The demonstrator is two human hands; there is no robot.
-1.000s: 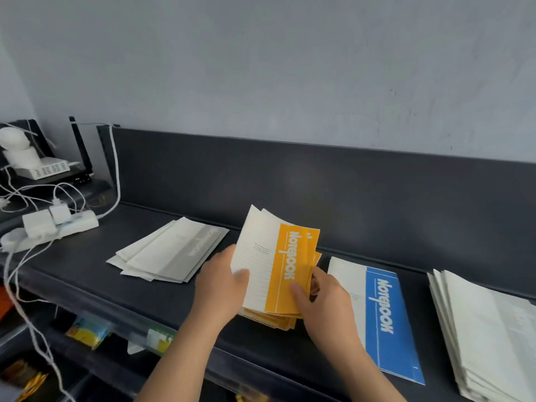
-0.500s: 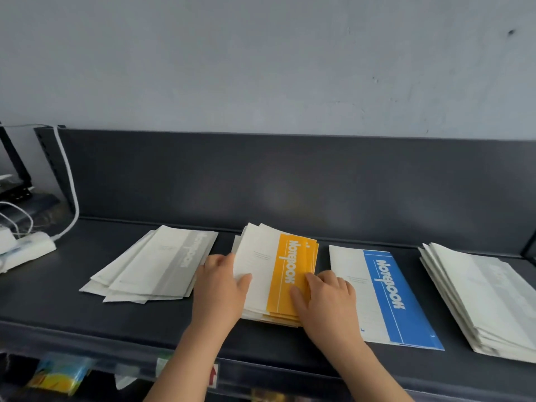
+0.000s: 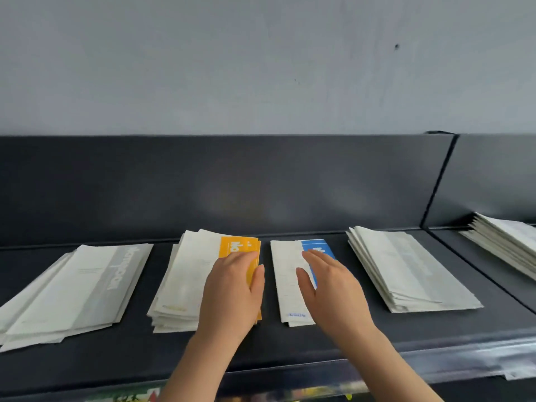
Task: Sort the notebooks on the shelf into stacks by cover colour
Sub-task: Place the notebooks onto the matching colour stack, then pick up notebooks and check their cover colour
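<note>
The stack of orange-and-white paper notebooks (image 3: 188, 282) lies at the centre of the frame on the dark grey metal shelf (image 3: 290, 349). Its long axis runs from the lower edge up toward the shelf's back panel, leaning a little rightward at the far end. The orange band runs down its right side and the stack's edges are ragged. My left hand (image 3: 232, 288) lies palm down on that band, fingers straight and together, thumb along the right edge. It covers all of the printed title except the first letters.

Just right of it, parallel and not touching, is a single blue-and-white paper notebook (image 3: 285, 280). My right hand (image 3: 333, 288) is spread flat over its blue band, with nothing gripped. I cannot tell whether the palm touches the cover.

At the lower left is a fanned pile of grey-banded white notebooks (image 3: 84, 288), cut off by the frame edge. To the right sits a pale stack of notebooks (image 3: 406, 271), its band too washed out for me to name the colour. Another pale pile (image 3: 507, 245) is cropped at the right edge.
</note>
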